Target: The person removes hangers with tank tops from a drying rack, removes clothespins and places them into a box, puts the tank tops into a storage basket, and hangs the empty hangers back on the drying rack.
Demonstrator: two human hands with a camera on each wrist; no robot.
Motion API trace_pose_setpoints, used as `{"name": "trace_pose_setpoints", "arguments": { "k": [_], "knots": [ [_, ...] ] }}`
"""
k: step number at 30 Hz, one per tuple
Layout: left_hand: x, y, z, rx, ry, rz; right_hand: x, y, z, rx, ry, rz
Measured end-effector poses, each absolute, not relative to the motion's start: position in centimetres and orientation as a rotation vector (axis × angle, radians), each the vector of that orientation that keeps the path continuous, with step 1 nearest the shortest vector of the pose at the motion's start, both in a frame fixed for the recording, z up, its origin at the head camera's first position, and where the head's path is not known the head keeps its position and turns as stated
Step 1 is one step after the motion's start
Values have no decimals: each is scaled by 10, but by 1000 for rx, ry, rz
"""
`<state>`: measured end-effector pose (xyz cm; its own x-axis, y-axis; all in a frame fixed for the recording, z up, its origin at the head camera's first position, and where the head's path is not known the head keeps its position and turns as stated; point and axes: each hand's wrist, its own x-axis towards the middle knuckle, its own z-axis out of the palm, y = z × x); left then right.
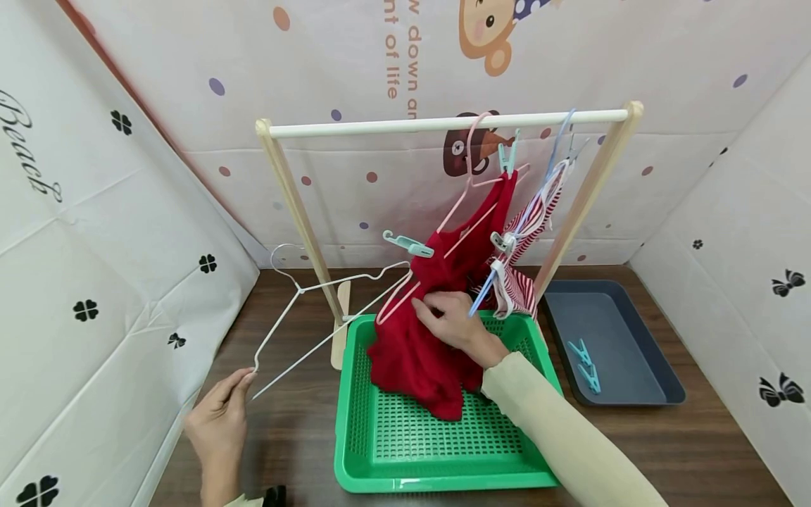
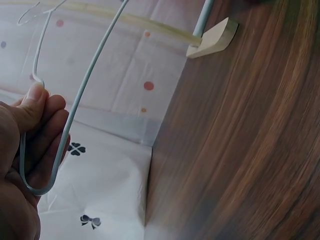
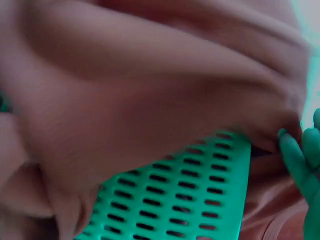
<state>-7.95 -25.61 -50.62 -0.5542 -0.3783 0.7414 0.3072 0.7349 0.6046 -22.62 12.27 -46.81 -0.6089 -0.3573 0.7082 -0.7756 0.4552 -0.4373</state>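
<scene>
- Hanger, white, at the left hand: its thumb and fingers pinch one corner, while the far corner reaches the red cloth; cannot tell whether they touch.
- Right hand: fingers bent, pinching the red cloth over the green basket.
- Red cloth: pegged to a pink hanger on the rack, beside a striped cloth.
- Counter: dark wood grain; a grey tray right of the basket holds blue pegs.
- Room: pale printed sheets around three sides.
</scene>
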Motion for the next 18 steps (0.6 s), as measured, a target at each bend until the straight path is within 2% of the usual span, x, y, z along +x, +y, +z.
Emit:
{"name": "trace_pose_setpoints", "arguments": {
  "k": [11,18],
  "knots": [
    [-81,-248,-504,15,-1987,-929,-228,117,-471,905,-2782,747],
    [-81,-246,-504,-6,-1973,-944,-229,119,-473,800,-2670,777]
  ]
}}
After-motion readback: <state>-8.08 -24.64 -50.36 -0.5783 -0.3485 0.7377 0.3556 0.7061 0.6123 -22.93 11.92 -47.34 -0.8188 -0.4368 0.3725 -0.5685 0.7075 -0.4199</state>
